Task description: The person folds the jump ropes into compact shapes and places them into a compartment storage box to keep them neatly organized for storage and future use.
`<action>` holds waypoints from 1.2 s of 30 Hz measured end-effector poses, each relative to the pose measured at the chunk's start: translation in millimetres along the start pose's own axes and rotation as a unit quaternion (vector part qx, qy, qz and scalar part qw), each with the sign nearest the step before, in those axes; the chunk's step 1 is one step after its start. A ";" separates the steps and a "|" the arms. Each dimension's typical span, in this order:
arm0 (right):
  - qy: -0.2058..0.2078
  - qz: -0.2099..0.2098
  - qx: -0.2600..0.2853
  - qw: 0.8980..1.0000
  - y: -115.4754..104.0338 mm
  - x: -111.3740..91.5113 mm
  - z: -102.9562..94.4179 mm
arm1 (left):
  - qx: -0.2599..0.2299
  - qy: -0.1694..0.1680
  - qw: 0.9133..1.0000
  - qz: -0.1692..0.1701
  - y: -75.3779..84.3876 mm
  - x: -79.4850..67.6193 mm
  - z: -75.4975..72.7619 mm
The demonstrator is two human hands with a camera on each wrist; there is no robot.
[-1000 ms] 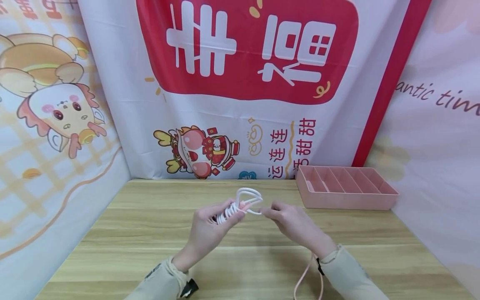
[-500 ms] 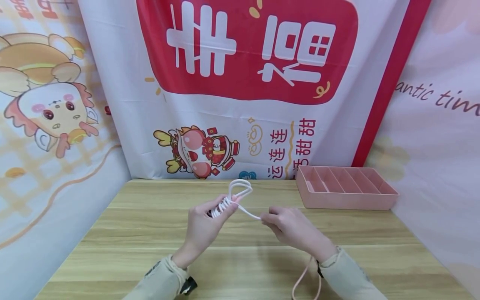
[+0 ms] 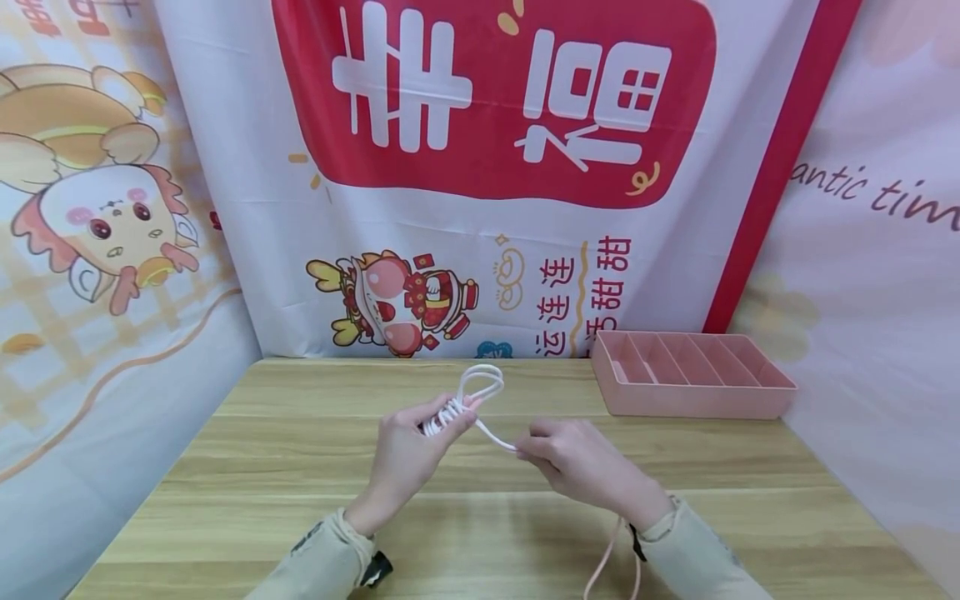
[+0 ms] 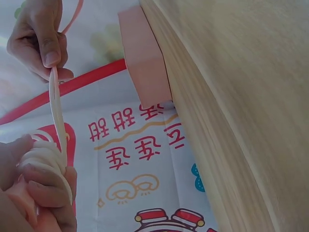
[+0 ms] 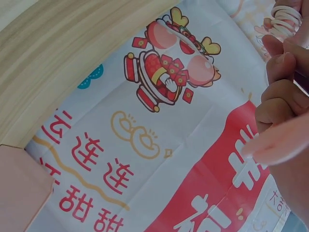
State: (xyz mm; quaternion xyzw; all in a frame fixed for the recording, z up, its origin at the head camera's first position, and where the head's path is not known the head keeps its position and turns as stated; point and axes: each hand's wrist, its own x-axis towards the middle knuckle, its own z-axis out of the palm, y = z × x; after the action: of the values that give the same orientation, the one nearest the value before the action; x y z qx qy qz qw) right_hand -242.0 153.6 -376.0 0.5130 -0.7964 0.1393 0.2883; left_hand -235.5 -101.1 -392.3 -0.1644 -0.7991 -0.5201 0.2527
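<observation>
My left hand [image 3: 408,454] grips a bundle of white cable [image 3: 450,414], wound in several turns, with a loop standing up above the fingers and a bit of pink showing at the thumb. A single strand runs right to my right hand [image 3: 581,467], whose thumb and fingers pinch it. In the left wrist view that strand [image 4: 59,118] is stretched between both hands, and the turns lie tight under the left fingers. A pink length of cord [image 3: 600,567] hangs below the right wrist. The right wrist view shows the curled right fingers [image 5: 282,104] and a blurred pink strand [image 5: 280,145] close to the camera.
A pink divided box [image 3: 697,398] stands at the back right of the wooden table [image 3: 262,492]. Printed cloth hangs behind the table [image 3: 495,225] and along both sides. Black straps show at both wrists.
The left hand has shifted slightly left with the bundle. The right hand has drawn the strand a little down, so a longer length shows between the hands.
</observation>
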 end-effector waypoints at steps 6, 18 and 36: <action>-0.005 -0.002 -0.006 1.000 -4.2 1.6 1.6 | 0.005 -0.027 0.999 -0.019 -2.1 -0.1 0.4; 0.008 0.009 0.051 0.999 -3.3 3.8 -3.9 | 0.162 -0.045 0.981 0.097 2.1 -4.6 6.1; 0.013 0.043 0.098 0.994 -0.4 2.8 -5.1 | 0.199 -0.040 0.969 0.138 5.2 -7.9 7.0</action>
State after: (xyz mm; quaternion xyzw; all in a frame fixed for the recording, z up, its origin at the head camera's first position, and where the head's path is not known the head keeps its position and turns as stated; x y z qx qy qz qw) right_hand -240.9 153.9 -370.3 0.5024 -0.7965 0.2353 0.2403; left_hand -227.9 -92.6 -395.3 -0.2401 -0.8656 -0.3037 0.3175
